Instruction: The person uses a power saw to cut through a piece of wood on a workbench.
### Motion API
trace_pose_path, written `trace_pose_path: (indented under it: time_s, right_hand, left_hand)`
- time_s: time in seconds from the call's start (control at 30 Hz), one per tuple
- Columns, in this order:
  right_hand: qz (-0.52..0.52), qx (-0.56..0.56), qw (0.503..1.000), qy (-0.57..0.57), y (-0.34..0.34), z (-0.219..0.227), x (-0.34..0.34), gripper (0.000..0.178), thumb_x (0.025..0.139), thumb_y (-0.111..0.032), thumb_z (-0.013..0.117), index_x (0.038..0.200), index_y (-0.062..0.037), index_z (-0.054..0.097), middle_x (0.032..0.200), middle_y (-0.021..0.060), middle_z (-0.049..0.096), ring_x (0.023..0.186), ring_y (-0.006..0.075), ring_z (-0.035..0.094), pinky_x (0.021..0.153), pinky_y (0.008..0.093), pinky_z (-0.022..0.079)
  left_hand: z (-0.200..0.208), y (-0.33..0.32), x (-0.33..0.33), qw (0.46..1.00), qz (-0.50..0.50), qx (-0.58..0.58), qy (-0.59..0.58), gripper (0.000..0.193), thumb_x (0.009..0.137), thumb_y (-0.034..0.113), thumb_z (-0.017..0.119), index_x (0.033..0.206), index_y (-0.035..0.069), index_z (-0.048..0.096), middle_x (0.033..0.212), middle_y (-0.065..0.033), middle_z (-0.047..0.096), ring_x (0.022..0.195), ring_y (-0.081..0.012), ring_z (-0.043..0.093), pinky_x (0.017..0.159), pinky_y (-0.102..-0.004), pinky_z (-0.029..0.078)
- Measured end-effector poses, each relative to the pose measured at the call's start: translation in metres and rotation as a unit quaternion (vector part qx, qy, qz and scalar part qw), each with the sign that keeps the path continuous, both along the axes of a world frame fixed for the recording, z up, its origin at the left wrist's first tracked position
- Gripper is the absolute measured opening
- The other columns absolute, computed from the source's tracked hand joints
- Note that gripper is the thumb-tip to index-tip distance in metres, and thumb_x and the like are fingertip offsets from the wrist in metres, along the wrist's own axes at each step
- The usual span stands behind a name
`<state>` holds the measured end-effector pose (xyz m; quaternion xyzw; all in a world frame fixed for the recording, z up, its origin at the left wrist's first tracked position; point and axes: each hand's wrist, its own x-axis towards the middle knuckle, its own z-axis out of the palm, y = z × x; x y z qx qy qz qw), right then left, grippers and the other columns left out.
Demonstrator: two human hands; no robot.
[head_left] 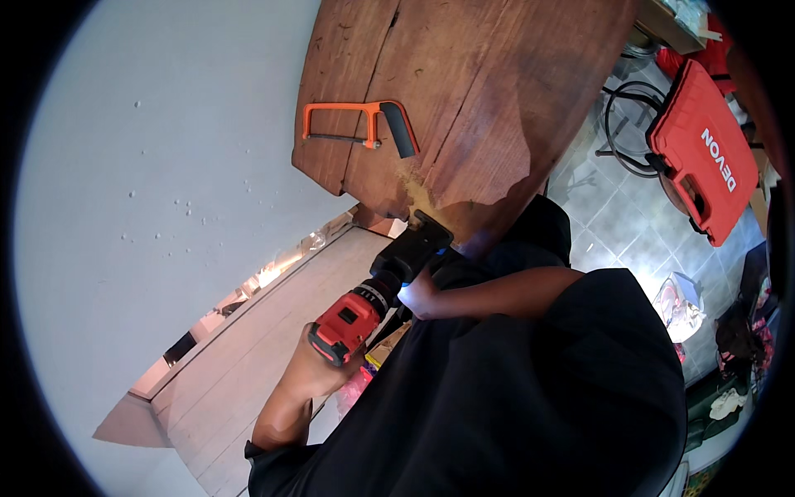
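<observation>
Through the head camera I see a flat red plastic case (704, 153) with dark latches, near a curved dark metal frame (607, 126) over pale grey square floor tiles (611, 217). At left, I get a smooth white wall (190, 108).

Welp, one drill (346, 323), one hacksaw (398, 131), one red case (691, 108), one wooden table (464, 66), and yep, two bare hands (325, 366) (421, 296).

A red-and-black power drill (346, 323) slants up from lower left toward the frame's centre; the black attachment (411, 250) on its front meets the brown wooden table's (447, 91) edge.
</observation>
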<state>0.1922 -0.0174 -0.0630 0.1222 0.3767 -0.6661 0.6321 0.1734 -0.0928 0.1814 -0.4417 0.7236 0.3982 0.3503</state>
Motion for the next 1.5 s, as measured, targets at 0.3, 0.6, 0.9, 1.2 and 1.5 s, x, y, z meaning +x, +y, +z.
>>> trace_pose_path:
  time_s: [0.3, 0.6, 0.9, 1.2, 1.5]
  right_hand:
    - [0.036, -0.001, 0.999, -0.011, -0.001, -0.006, 0.005, 0.024, 0.095, -0.002, 0.061, 0.117, -0.0086, 0.056, 0.113, 0.0066, 0.06, 0.105, 0.0167, 0.06, 0.092, 0.0344, 0.053]
    - [-0.015, -0.012, 1.0, -0.019, -0.004, -0.014, 0.019, 0.02, 0.094, 0.001, 0.061, 0.112, -0.0078, 0.058, 0.106, 0.0059, 0.061, 0.099, 0.0161, 0.061, 0.087, 0.0335, 0.054]
    - [-0.028, -0.032, 0.998, -0.036, -0.005, -0.019, 0.022, 0.017, 0.094, 0.003, 0.059, 0.107, -0.0078, 0.059, 0.103, 0.0042, 0.061, 0.096, 0.0136, 0.061, 0.083, 0.0316, 0.055]
    - [-0.054, -0.038, 0.996, -0.055, -0.005, -0.019, 0.021, 0.016, 0.095, 0.001, 0.06, 0.107, -0.0081, 0.059, 0.1, 0.0032, 0.062, 0.093, 0.0123, 0.061, 0.081, 0.0313, 0.055]
    - [-0.047, -0.035, 0.998, -0.029, -0.003, -0.015, 0.017, 0.015, 0.096, 0.0, 0.059, 0.11, -0.0069, 0.058, 0.104, 0.005, 0.062, 0.098, 0.0138, 0.061, 0.084, 0.0321, 0.055]
  left_hand:
    - [0.001, -0.002, -0.002, 1.0, 0.003, -0.005, -0.028, 0.03, 0.07, -0.005, 0.062, 0.098, 0.004, 0.061, 0.075, -0.0007, 0.064, 0.062, -0.0104, 0.059, 0.053, -0.0279, 0.048]
    - [-0.001, 0.002, 0.002, 0.999, -0.024, -0.024, 0.015, 0.025, 0.07, -0.005, 0.062, 0.093, 0.005, 0.061, 0.074, -0.0011, 0.063, 0.058, -0.0097, 0.058, 0.045, -0.0273, 0.046]
    - [0.0, -0.001, 0.003, 0.999, -0.042, -0.01, 0.007, 0.024, 0.071, -0.005, 0.061, 0.093, 0.005, 0.062, 0.073, -0.0009, 0.063, 0.055, -0.0086, 0.057, 0.046, -0.0272, 0.045]
    - [0.0, 0.001, -0.003, 1.0, -0.005, -0.005, -0.002, 0.026, 0.072, -0.007, 0.06, 0.095, 0.005, 0.061, 0.074, -0.002, 0.063, 0.052, -0.0084, 0.055, 0.042, -0.0274, 0.042]
    - [-0.002, 0.004, 0.004, 0.999, 0.033, 0.007, 0.027, 0.028, 0.073, -0.009, 0.056, 0.097, 0.005, 0.06, 0.075, -0.0026, 0.062, 0.049, -0.0094, 0.055, 0.038, -0.0281, 0.041]
